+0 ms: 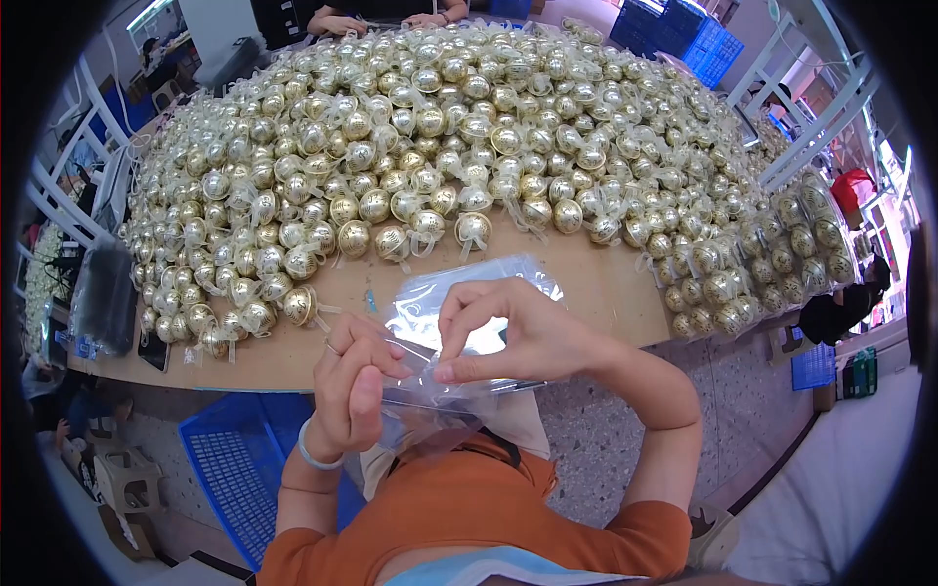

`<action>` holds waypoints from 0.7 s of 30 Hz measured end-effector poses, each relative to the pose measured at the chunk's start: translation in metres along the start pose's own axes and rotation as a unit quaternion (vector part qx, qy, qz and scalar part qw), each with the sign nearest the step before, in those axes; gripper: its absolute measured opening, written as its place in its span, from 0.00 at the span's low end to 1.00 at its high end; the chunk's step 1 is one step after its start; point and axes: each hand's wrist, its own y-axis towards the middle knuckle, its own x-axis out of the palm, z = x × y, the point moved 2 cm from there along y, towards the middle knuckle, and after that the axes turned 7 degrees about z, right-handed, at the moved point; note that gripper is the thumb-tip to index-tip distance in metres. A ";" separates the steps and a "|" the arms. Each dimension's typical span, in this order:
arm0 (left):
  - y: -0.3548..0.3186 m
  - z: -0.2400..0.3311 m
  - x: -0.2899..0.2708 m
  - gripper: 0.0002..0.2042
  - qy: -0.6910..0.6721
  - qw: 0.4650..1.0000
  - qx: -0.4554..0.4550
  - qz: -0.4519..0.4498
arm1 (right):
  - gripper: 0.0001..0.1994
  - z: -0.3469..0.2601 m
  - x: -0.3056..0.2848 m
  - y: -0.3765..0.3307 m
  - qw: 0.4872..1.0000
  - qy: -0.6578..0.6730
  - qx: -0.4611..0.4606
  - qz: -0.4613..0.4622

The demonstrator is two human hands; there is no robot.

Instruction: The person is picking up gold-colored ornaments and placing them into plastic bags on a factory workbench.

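Note:
Between my two hands is a clear plastic bag [435,391], crumpled and shiny, in front of my lap at the table's near edge. My left hand [347,386] grips its left side with curled fingers. Thumb and index finger of my right hand [513,332] pinch its upper part from the right. Beyond my hands, more clear plastic bags [518,269] lie flat on the brown tabletop [611,293]. A huge pile of gold round ornaments [474,230] with pale sheer ribbons spreads across the table; the closest ones sit just past the flat bags.
Clear packs of gold ornaments [782,259] are stacked at the right edge. A dark phone [153,350] and a stack of clear plastic [106,293] lie at the left. Below the table stands a blue crate [234,469]. Across the pile, another person's hands [337,23] rest.

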 end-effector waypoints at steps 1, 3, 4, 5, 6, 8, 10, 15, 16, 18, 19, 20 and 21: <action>0.000 0.000 0.001 0.13 0.001 1.000 -0.005 0.003 | 0.10 -0.004 -0.002 0.001 1.000 -0.025 -0.017 0.009; 0.001 0.002 0.003 0.12 0.017 1.000 -0.004 0.004 | 0.10 -0.015 0.000 0.001 0.978 -0.155 -0.134 0.030; 0.001 0.003 0.004 0.11 0.026 1.000 -0.002 0.002 | 0.09 -0.022 0.002 -0.004 0.926 -0.283 -0.243 0.056; 0.003 0.005 0.004 0.10 0.036 0.999 0.009 0.000 | 0.10 -0.025 0.007 -0.004 0.892 -0.341 -0.286 0.073; 0.003 0.004 0.004 0.10 0.034 0.999 0.010 -0.001 | 0.10 -0.026 0.009 -0.003 0.892 -0.342 -0.285 0.074; 0.001 0.005 -0.002 0.11 0.080 0.993 0.080 0.042 | 0.11 -0.032 0.010 -0.001 0.855 -0.365 -0.352 0.113; 0.001 0.009 -0.001 0.07 0.059 0.993 0.091 0.048 | 0.09 -0.038 0.004 0.001 0.890 -0.319 -0.312 0.093; 0.000 0.023 0.001 0.33 0.075 0.969 0.223 0.079 | 0.08 -0.041 0.000 -0.003 0.984 -0.082 -0.123 0.096; -0.002 0.024 0.000 0.34 0.123 0.963 0.228 0.072 | 0.08 -0.044 0.001 -0.006 0.979 -0.098 -0.131 0.120; -0.001 0.024 -0.003 0.33 0.162 0.948 0.268 0.063 | 0.07 -0.043 0.005 -0.013 0.979 -0.101 -0.116 0.130; 0.001 0.023 -0.005 0.32 0.202 0.929 0.306 0.055 | 0.06 -0.041 0.007 -0.016 0.980 -0.089 -0.092 0.154; 0.004 0.020 -0.005 0.24 0.213 0.905 0.362 0.062 | 0.05 -0.039 0.008 -0.019 0.979 -0.077 -0.068 0.178; 0.009 0.021 -0.008 0.19 0.202 0.903 0.375 0.049 | 0.05 -0.040 0.012 -0.021 0.978 -0.079 -0.070 0.179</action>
